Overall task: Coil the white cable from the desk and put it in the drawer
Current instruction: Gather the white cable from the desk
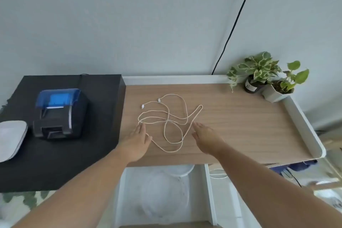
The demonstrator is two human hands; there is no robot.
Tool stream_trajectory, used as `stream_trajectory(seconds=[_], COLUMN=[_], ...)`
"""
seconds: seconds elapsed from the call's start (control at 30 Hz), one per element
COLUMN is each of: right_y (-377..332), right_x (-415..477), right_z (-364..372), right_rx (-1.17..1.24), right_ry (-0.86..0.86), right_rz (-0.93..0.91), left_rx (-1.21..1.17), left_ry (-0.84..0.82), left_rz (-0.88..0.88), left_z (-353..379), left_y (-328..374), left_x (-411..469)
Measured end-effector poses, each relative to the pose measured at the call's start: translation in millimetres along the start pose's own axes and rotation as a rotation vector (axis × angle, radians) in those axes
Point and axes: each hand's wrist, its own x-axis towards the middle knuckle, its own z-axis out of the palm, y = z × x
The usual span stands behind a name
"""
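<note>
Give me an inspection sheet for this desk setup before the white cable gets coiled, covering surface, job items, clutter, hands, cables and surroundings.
Surface: wooden desk with a raised white rim, mostly bare.
Job's things: white cable lies loose in tangled loops at mid-desk, both plug ends toward the back left. The drawer below the front edge looks open, its contents blurred.
Clutter: two potted plants in the back right corner.
Grippers: left hand open, flat at the cable's left loops; right hand open, beside the right loops; neither grips it.
Cables: black cord runs down the wall behind the desk.
Surroundings: black stand on the left carries a receipt printer and a white device.
</note>
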Motion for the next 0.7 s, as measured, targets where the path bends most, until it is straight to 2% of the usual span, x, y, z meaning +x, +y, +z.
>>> stream_trajectory(seconds=[0.13,0.33,0.5,0.6,0.7], right_y=[7,3,-17,-26,-21], right_x=[-7,5,72,120,148], right_z=[23,9,-22,-38,-33], right_rx=[-0.020,0.005,0.242,0.346,0.343], right_ry=[-0.033,0.166,0.263,0.231,0.157], right_rz=[0.007,0.075,0.103,0.196,0.312], left_rx=[0.123,0.191,0.201,0.147,0.110], left_ry=[-0.054,0.123,0.180,0.174,0.175], left_rz=[-0.056,-0.073,-0.090,-0.109,-0.113], left_z=[31,43,33,31,31], left_y=[-17,-6,2,-1,-4], left_x=[11,18,21,25,27])
